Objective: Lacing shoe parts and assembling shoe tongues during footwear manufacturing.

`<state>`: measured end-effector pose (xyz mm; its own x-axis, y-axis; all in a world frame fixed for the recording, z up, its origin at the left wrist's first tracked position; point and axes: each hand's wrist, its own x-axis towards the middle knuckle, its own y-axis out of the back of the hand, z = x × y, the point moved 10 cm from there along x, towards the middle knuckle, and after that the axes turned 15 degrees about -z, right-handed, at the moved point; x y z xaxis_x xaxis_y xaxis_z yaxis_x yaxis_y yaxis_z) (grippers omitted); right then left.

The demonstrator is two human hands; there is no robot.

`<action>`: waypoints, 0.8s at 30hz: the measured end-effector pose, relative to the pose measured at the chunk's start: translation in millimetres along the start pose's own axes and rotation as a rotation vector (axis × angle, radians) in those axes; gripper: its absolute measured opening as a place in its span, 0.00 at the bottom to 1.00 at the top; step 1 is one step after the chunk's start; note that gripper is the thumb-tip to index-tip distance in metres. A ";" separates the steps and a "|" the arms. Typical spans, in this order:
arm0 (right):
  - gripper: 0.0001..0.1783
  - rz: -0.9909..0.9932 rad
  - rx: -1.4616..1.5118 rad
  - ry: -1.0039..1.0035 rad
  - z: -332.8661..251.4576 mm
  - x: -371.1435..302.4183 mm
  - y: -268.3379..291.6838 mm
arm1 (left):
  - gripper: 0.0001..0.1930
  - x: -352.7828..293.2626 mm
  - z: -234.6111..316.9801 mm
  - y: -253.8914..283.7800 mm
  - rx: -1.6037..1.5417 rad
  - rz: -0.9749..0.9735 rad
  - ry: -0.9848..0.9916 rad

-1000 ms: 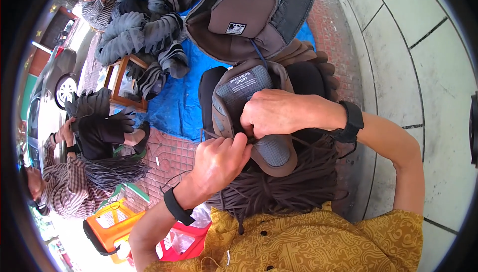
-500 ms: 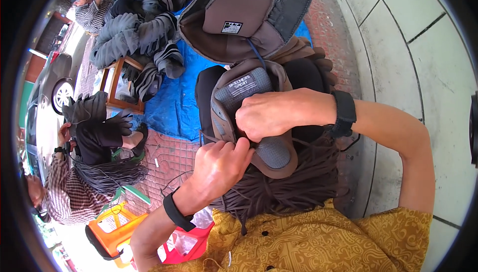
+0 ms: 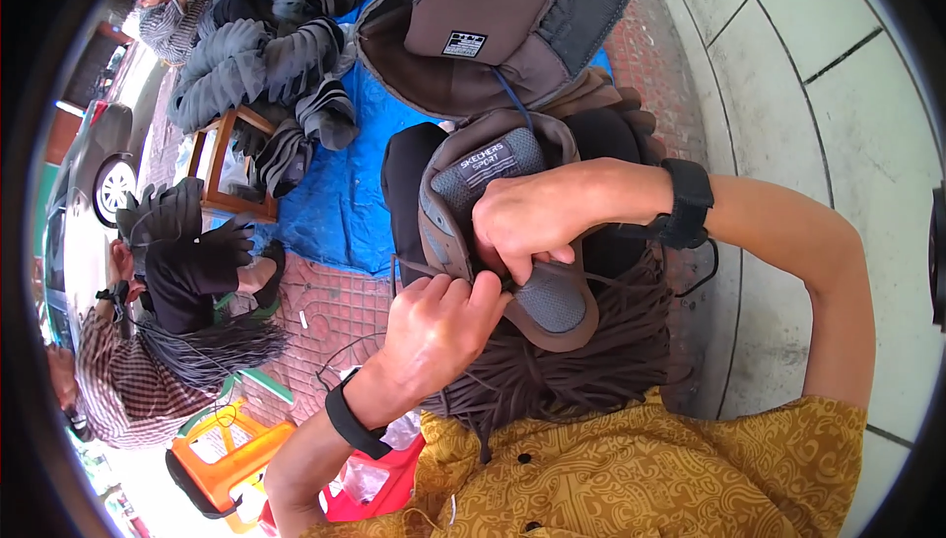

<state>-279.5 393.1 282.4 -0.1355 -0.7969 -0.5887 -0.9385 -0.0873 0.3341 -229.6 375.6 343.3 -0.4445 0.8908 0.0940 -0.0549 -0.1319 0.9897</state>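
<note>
A brown and grey shoe upper (image 3: 554, 306) without a sole lies across my lap, toe toward me, a dark printed label (image 3: 488, 159) on its tongue. My left hand (image 3: 439, 331) is closed at the left of its lace opening, thumb and forefinger pinching a brown shoelace near the toe. My right hand (image 3: 537, 218) is bent over the tongue with curled fingers reaching into the opening; their tips are hidden. Under the toe, a thick bundle of loose brown shoelaces (image 3: 532, 380) covers my lap. Both wrists wear black bands.
Beyond my knees a larger lined piece (image 3: 478, 1) stands open, beside stacked brown uppers (image 3: 631, 109). Grey uppers (image 3: 222, 75) are heaped by a blue tarp (image 3: 340, 203) and a wooden frame (image 3: 222, 164). Left, a person (image 3: 148, 370) sits with laces; an orange stool (image 3: 227, 449) stands nearer. A tiled wall (image 3: 788, 124) borders my right.
My right hand has lifted slightly and turned, its thumb now showing apart from the left hand. The left hand stays pinched at nearly the same spot. The view has shifted a little.
</note>
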 end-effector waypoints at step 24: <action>0.09 0.063 0.158 -0.074 8.0 -2.3 0.2 | 0.12 -8.1 2.1 -8.1 0.079 0.134 -0.064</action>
<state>-281.9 399.7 278.0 -0.2133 -0.7512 -0.6247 -0.9647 0.0609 0.2562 -223.7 370.3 334.7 -0.3848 0.8939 0.2299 0.0724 -0.2191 0.9730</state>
